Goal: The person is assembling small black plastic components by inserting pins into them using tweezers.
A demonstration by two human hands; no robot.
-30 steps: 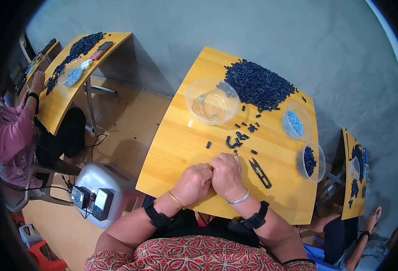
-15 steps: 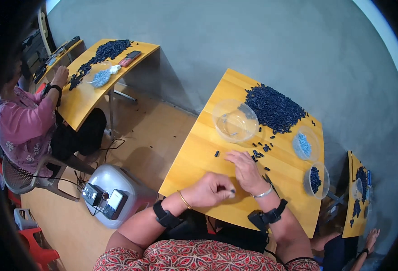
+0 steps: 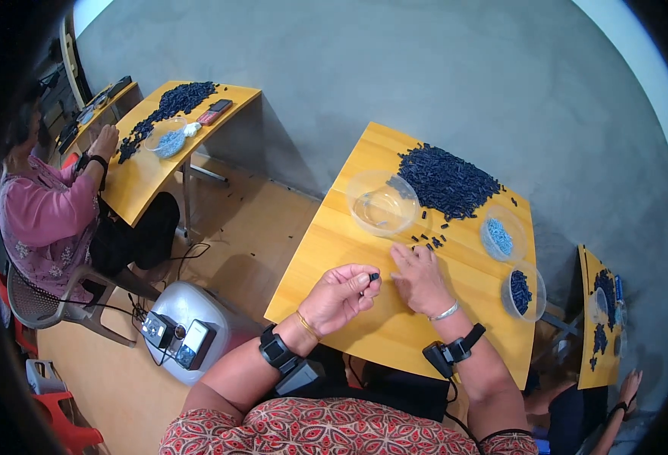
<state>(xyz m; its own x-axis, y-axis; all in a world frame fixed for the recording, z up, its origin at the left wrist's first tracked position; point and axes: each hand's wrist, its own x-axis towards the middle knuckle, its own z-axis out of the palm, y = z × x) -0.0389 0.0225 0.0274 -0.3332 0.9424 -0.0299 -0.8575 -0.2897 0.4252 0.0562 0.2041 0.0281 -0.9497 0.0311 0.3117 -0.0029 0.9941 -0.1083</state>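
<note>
Between the thumb and fingers of my left hand (image 3: 341, 294) is a small dark blue tube-like piece (image 3: 374, 277), held just above the wooden table (image 3: 311, 269). My right hand (image 3: 419, 282) is beside it, palm down, with fingers stretched over the table near a few loose dark pieces (image 3: 437, 241). Any small thing under those fingertips is hidden. Beyond the hands lies a big heap of the same dark pieces (image 3: 447, 182). Left of the heap stands a clear round bowl (image 3: 355, 220) with a few small bits in it.
At the table's right side stand a bowl of light blue bits (image 3: 498, 236) and a bowl of dark pieces (image 3: 521, 292). To the left, a person in pink (image 3: 49, 205) works at another table (image 3: 133, 189). A grey stool (image 3: 227, 322) carries devices and cables.
My left hand has turned and risen, showing the dark piece in its fingers. The lone piece on the table left of my right hand is gone. The view has shifted slightly.
</note>
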